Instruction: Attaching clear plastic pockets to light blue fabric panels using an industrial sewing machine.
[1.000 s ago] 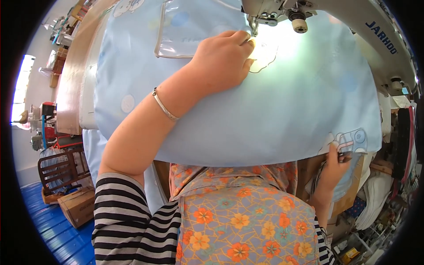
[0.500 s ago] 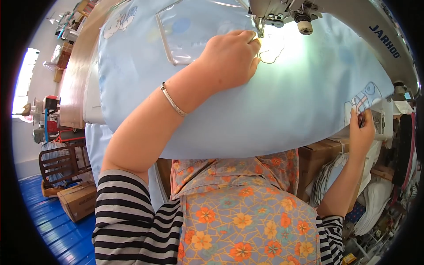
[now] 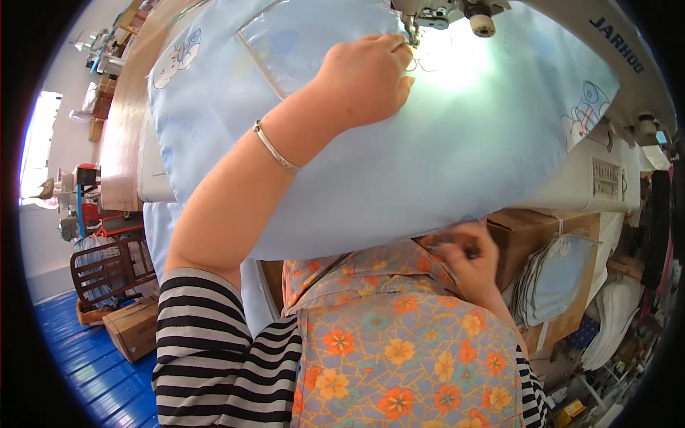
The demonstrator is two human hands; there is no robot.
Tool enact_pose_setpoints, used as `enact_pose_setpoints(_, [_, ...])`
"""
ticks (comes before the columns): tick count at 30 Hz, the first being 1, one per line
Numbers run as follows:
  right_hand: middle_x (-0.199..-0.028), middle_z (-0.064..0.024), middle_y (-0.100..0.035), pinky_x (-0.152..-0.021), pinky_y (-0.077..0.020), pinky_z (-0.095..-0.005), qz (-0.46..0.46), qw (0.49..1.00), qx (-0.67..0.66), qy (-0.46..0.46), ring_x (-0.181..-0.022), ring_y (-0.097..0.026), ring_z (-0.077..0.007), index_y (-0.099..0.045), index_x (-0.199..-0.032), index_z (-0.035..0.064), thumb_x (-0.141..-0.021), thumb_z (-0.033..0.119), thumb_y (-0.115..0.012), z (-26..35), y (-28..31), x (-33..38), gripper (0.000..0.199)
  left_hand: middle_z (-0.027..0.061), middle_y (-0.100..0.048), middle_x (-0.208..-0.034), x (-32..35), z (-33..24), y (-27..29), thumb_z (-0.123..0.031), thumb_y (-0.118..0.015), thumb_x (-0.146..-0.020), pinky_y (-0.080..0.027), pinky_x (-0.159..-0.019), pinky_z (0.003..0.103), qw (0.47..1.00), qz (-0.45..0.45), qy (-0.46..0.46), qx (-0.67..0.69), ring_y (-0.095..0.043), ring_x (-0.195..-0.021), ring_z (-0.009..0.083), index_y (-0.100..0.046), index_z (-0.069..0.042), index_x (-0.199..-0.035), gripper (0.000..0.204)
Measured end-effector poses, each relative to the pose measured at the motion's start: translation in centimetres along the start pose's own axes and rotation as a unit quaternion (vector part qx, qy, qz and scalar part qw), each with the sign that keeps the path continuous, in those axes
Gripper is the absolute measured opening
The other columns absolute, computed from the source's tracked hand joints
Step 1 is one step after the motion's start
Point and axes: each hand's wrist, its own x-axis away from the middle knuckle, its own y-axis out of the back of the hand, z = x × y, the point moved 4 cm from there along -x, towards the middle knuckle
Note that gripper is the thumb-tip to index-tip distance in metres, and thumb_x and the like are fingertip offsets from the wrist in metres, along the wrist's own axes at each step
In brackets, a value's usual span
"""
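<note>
Two hands apart: left (image 3: pixel 367 82) on blue cloth (image 3: pixel 421 171), right (image 3: pixel 471 258) blurred, grip unclear; lettered machine (image 3: pixel 571 16).

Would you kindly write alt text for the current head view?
A person's left hand rests on light blue printed fabric beside the metal presser foot of a pale sewing machine. The right hand, blurred, is by the fabric's near edge and a flowered grey apron.

Cardboard box (image 3: pixel 133 329) on blue floor (image 3: pixel 61 342), near brown slatted frame (image 3: pixel 107 271); bright window (image 3: pixel 44 143) far left.
</note>
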Motion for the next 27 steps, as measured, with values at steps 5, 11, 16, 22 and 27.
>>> enact_pose_setpoints(5, [-0.083, 0.0002, -0.062, -0.067, -0.0451, -0.0237, 0.095, 0.965, -0.133, -0.203, -0.075, -0.053, -0.0059, -0.065, -0.096, 0.0036, -0.086, 0.000, -0.067, -0.1, -2.2, -0.1, 0.011, 0.0064, -0.063, -0.117, -0.9, 0.2, -0.3, -0.021, -0.054, -0.089, -0.052, -0.086, 0.038, 0.997, 0.062, 0.024, 0.027, -0.059, -0.109, 0.0261, -0.066, -0.005, -0.111, 0.030])
enact_pose_setpoints(11, [-0.088, 0.0008, -0.066, -0.075, -0.0449, -0.0209, -0.078, 0.974, -0.128, -0.169, -0.083, -0.057, -0.0064, -0.068, -0.100, 0.0001, -0.089, 0.000, -0.062, 0.6, 5.2, 0.1, 0.012, 0.0079, -0.059, -0.130, -0.3, 0.6, 0.4, -0.012, -0.051, -0.093, -0.047, -0.096, 0.037, 0.987, 0.157, 0.004, 0.016, -0.055, -0.119, 0.0271, -0.064, -0.006, -0.120, 0.031])
enact_pose_setpoints(16, [-0.072, 0.0058, -0.055, -0.049, -0.0262, -0.0173, -0.119, 0.986, -0.021, -0.118, -0.056, -0.040, -0.0002, -0.069, -0.098, 0.0028, -0.087, 0.003, -0.063, 2.7, 7.7, -2.0, 0.012, 0.0062, -0.062, -0.119, 0.0, 0.5, -0.3, -0.012, -0.052, -0.092, -0.050, -0.091, 0.035, 0.995, 0.103, -0.009, -0.001, -0.057, -0.112, 0.0247, -0.065, -0.006, -0.117, 0.029])
enact_pose_setpoints(22, [-0.071, 0.0078, -0.054, -0.046, -0.0237, -0.0184, -0.166, 0.973, 0.162, -0.019, -0.052, -0.033, 0.0003, -0.071, -0.101, 0.0054, -0.087, 0.012, -0.066, 4.0, 12.9, -6.3, 0.017, 0.0079, -0.063, -0.109, -0.5, -0.2, -0.8, -0.016, -0.050, -0.092, -0.052, -0.085, 0.036, 0.998, 0.064, -0.007, -0.018, -0.058, -0.104, 0.0250, -0.066, -0.004, -0.111, 0.027])
enact_pose_setpoints(27, [-0.077, 0.0046, -0.058, -0.054, -0.0343, -0.0159, -0.172, 0.959, 0.212, -0.071, -0.062, -0.046, -0.0040, -0.072, -0.102, 0.0066, -0.088, 0.016, -0.065, 7.9, 15.5, -9.8, 0.018, 0.0120, -0.063, -0.112, 0.1, -0.8, -1.2, -0.017, -0.051, -0.091, -0.052, -0.085, 0.037, 0.999, 0.046, 0.023, -0.012, -0.058, -0.107, 0.0264, -0.065, -0.002, -0.110, 0.029])
